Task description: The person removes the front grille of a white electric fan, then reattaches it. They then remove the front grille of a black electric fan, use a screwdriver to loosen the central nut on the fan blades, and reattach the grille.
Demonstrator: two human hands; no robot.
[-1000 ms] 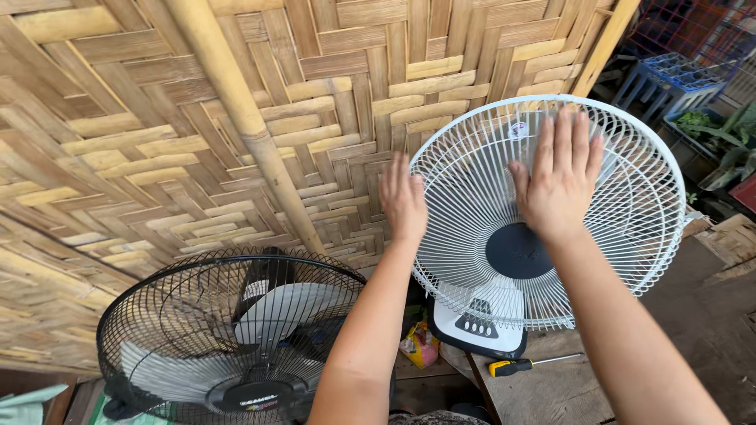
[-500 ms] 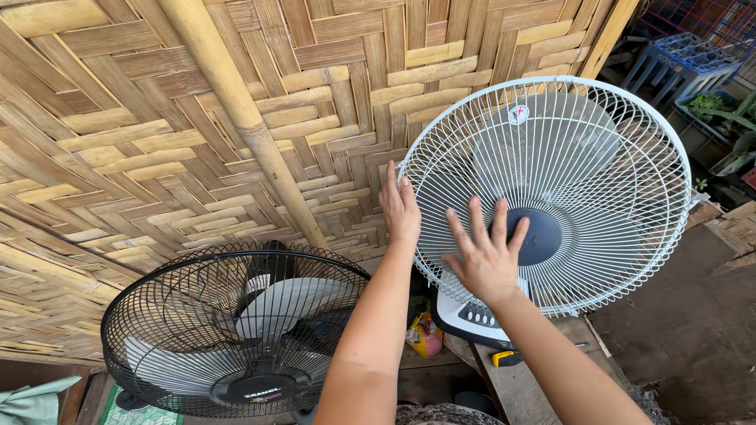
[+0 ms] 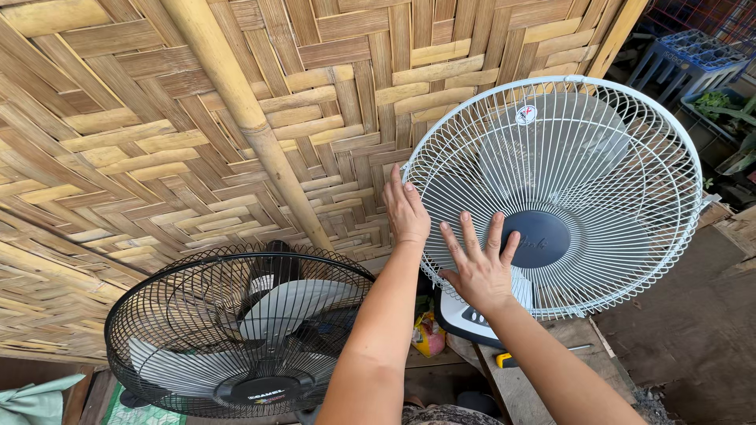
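Two hands on the white fan (image 3: 567,197), which stands on the wooden bench (image 3: 535,386) against the woven bamboo wall (image 3: 157,142), right of the black fan (image 3: 236,330). Your left hand (image 3: 406,211) grips the grille's left rim; your right hand (image 3: 480,267) lies open and flat on the lower grille. Hands near, not touching. Grille likely light, springy thin wire: hold by the rim. Face points toward you, tilted slightly up; axle runs front to back.
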